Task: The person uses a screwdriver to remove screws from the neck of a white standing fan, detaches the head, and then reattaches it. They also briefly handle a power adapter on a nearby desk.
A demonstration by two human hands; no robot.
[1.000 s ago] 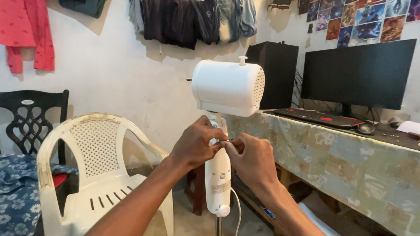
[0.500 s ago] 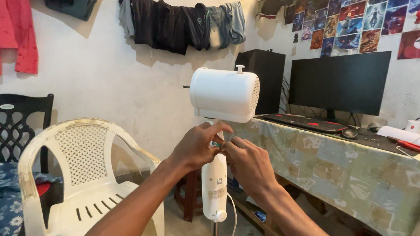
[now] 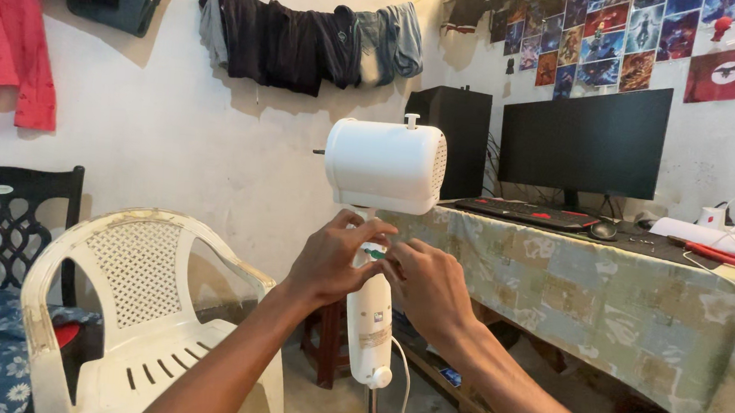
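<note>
A white stand-fan motor housing [image 3: 385, 165] sits atop a white control column [image 3: 370, 332] on a thin pole, with no blades or guard on it. My left hand [image 3: 331, 260] wraps its fingers around the top of the column, just under the housing. My right hand [image 3: 429, 287] meets it from the right, fingertips pinching at a small green part [image 3: 375, 253] on the column's neck. A white cord [image 3: 403, 394] hangs from the column's lower end.
A white plastic chair [image 3: 132, 302] stands at the left, a black chair [image 3: 13, 220] behind it. At right, a cloth-covered desk [image 3: 628, 302] carries a monitor [image 3: 585, 142], keyboard [image 3: 529, 213], mouse and black speaker [image 3: 458, 140]. Clothes hang on a line [image 3: 310, 39] above.
The view has dropped and shifted slightly, so the fan sits a little lower in the frame. Both hands stay at the column's neck with only small finger movements.
</note>
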